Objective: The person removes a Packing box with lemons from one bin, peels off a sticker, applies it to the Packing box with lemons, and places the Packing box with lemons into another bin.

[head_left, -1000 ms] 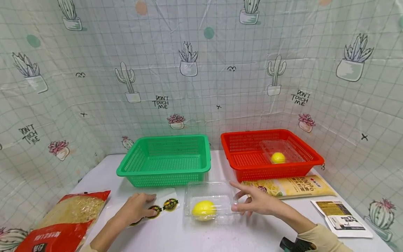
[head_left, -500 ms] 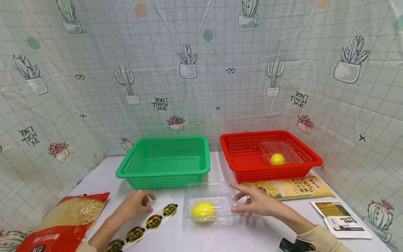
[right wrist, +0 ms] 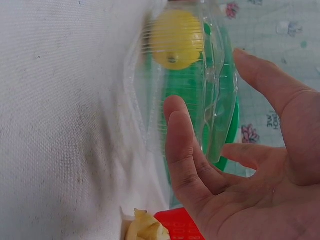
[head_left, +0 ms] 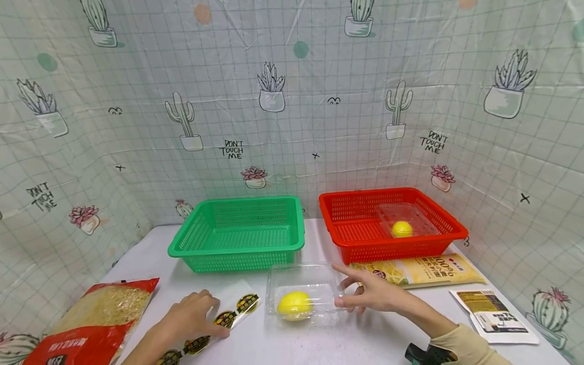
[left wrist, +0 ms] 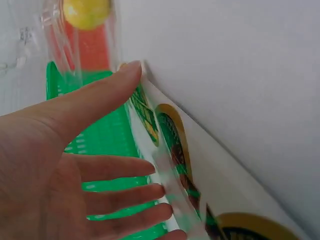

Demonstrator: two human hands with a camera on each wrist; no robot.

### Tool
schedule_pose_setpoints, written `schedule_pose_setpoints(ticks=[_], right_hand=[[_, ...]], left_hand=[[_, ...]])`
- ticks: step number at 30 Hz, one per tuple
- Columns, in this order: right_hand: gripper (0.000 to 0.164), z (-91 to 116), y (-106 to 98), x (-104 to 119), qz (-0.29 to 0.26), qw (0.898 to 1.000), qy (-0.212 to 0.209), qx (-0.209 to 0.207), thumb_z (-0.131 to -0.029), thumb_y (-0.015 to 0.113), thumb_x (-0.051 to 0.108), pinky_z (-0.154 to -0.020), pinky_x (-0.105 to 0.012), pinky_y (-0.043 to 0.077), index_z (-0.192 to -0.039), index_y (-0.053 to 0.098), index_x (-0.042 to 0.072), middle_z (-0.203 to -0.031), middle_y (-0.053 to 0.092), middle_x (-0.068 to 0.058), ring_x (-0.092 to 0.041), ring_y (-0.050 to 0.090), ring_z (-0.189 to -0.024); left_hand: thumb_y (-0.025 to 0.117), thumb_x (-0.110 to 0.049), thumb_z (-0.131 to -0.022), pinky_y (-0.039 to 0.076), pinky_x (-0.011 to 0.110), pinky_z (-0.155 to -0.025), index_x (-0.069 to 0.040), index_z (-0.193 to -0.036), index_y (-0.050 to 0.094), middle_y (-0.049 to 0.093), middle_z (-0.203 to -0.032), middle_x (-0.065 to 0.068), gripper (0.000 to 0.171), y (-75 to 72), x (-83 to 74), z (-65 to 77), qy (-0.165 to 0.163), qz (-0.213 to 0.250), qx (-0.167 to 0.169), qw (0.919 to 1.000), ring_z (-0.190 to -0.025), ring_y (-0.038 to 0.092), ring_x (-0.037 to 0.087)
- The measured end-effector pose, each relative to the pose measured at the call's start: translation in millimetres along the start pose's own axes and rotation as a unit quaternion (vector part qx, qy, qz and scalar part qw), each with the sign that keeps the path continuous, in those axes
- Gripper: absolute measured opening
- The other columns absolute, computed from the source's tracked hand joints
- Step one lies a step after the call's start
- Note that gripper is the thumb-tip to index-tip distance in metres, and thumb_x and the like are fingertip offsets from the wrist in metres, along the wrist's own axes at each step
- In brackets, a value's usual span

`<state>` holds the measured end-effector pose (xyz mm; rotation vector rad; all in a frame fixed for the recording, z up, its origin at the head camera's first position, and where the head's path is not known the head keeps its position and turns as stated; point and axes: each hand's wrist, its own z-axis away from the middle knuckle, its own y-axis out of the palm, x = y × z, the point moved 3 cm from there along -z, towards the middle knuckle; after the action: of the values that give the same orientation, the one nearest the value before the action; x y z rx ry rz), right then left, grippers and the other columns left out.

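In the head view my left hand (head_left: pixel 192 317) rests over a white strip of round black-and-gold stickers (head_left: pixel 247 303) lying on the table. Its thumb reaches across the stickers, and the left wrist view shows the fingers (left wrist: pixel 120 202) fairly straight along the strip's edge. A clear plastic clamshell box (head_left: pixel 301 276) with a yellow lemon (head_left: pixel 295 305) inside stands at the middle. My right hand (head_left: pixel 371 291) sits at the box's right side, thumb by the near corner, index finger by the far one. In the right wrist view its other fingers (right wrist: pixel 181 150) bend loosely beside the box.
A green basket (head_left: pixel 237 252) stands behind the strip. To its right, a red basket (head_left: pixel 397 248) holds another clear box with a lemon (head_left: pixel 402 229). A yellow noodle packet (head_left: pixel 424 270) and a white pouch (head_left: pixel 495 317) lie at right, a red-and-clear bag (head_left: pixel 98 319) at left.
My left hand lifted slightly and pulled back from the strip, then came down over it again, nearer me. The right hand and the box have stayed put.
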<state>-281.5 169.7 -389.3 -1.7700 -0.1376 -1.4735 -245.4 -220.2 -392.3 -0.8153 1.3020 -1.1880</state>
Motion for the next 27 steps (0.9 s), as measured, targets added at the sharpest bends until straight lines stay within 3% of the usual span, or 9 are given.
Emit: schedule_pose_setpoints(ticks=[2,6,11,18,22,27], right_hand=[[0.086,0,0,0,0.000,1.000,0.001,0.000,-0.088,0.074,0.027,-0.058,-0.034,0.058,-0.155,0.025,0.004,-0.126,0.055,-0.034,-0.025,0.070,-0.074],[0.086,0,0,-1,0.003,1.000,0.007,0.000,-0.088,0.074,0.029,-0.059,-0.034,0.058,-0.155,0.026,0.005,-0.127,0.055,-0.033,-0.024,0.070,-0.073],[0.085,0,1,-2,0.005,1.000,0.006,0.000,-0.088,0.074,0.029,-0.059,-0.034,0.058,-0.155,0.026,0.006,-0.127,0.054,-0.034,-0.023,0.070,-0.073],[0.085,-1,-1,0,0.018,1.000,0.006,-0.002,-0.087,0.075,0.029,-0.059,-0.034,0.058,-0.155,0.027,0.006,-0.126,0.054,-0.033,-0.026,0.071,-0.079],[0.083,-1,-4,10,0.102,0.994,0.009,-0.039,-0.082,0.079,0.034,-0.060,-0.027,0.054,-0.150,0.039,0.007,-0.112,0.060,-0.020,-0.015,0.064,-0.079],[0.070,-6,-2,34,0.222,0.971,-0.006,-0.090,-0.076,0.082,0.043,-0.059,-0.021,0.042,-0.135,0.058,0.013,-0.089,0.058,-0.002,-0.014,0.052,-0.074]], left_hand=[[0.082,-0.056,-0.069,0.042,0.071,-0.091,-0.004,-0.123,0.066,0.060,-0.131,0.015,0.076,3.4,0.8,1.4,-0.006,-0.004,0.014,0.9999,-0.120,0.055,0.042],[0.077,-0.051,-0.078,0.039,0.067,-0.100,0.003,-0.132,0.058,0.052,-0.142,0.022,0.078,6.5,5.1,-1.4,0.010,0.021,0.021,0.9995,-0.130,0.049,0.045],[0.074,-0.045,-0.083,0.038,0.061,-0.107,0.007,-0.136,0.053,0.050,-0.144,0.025,0.077,7.1,11.1,-4.0,0.033,0.046,0.010,0.9984,-0.132,0.047,0.045],[0.074,-0.037,-0.086,0.035,0.063,-0.106,0.007,-0.134,0.054,0.050,-0.143,0.027,0.068,8.3,15.7,-5.5,0.048,0.069,-0.003,0.9965,-0.132,0.045,0.048],[0.073,-0.044,-0.085,0.034,0.063,-0.108,0.006,-0.137,0.052,0.046,-0.147,0.026,0.075,9.3,16.2,-6.1,0.044,0.065,0.014,0.9968,-0.135,0.042,0.048],[0.072,-0.045,-0.085,0.033,0.064,-0.108,0.006,-0.137,0.052,0.044,-0.148,0.026,0.076,8.0,17.0,-7.5,0.056,0.063,0.021,0.9962,-0.135,0.040,0.049]])
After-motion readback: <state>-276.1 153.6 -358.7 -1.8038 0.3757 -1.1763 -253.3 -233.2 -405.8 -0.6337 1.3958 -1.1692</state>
